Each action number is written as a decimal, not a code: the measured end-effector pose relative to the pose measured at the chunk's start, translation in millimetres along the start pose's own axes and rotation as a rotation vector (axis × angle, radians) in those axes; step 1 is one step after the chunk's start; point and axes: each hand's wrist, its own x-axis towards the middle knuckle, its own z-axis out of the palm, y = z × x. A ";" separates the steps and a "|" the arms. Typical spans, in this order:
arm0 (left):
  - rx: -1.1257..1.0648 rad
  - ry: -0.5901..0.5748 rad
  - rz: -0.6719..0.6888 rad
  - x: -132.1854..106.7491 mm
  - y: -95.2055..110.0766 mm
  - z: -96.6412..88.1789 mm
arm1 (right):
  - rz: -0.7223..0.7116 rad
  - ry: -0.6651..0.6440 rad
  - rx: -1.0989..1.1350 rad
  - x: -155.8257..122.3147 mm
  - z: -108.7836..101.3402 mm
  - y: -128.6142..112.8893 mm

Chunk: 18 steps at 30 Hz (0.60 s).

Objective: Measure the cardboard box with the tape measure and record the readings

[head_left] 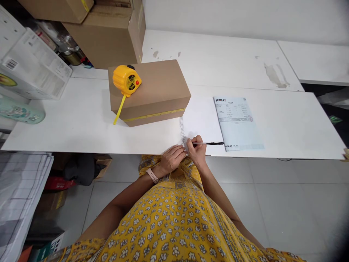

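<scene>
My right hand (196, 150) is closed around a black-and-clear pen (214, 143) with its tip down at the paper by the table's front edge. The white page (203, 125) belongs to a spiral notebook whose coil binding runs along its left side. Beside the right hand, my left hand (172, 158) lies flat with fingers stretched over the page's lower left corner. Behind them stands a closed cardboard box (155, 87) with yellow tape along its front. On top of the box rests a yellow tape measure (125, 80), a short bit of its blade hanging out toward the front.
A printed light-blue booklet (240, 125) lies right of the notebook on the white table (81, 131). Larger cardboard boxes (109, 40) are stacked at the back left. A white carton (35, 65) and a green bottle (23, 109) occupy the left end.
</scene>
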 end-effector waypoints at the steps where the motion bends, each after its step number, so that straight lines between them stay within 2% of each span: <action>1: -0.005 -0.006 -0.005 -0.6 -0.3 0.3 | 0.001 -0.003 0.000 -0.1 -0.1 -0.2; 9: -0.019 -0.030 -0.016 -6.2 -3.2 4.6 | 0.016 0.009 0.030 2.9 -3.4 -0.2; 18: -0.004 -0.025 0.000 -1.8 -2.3 0.5 | -0.007 -0.019 0.028 3.2 -4.7 5.3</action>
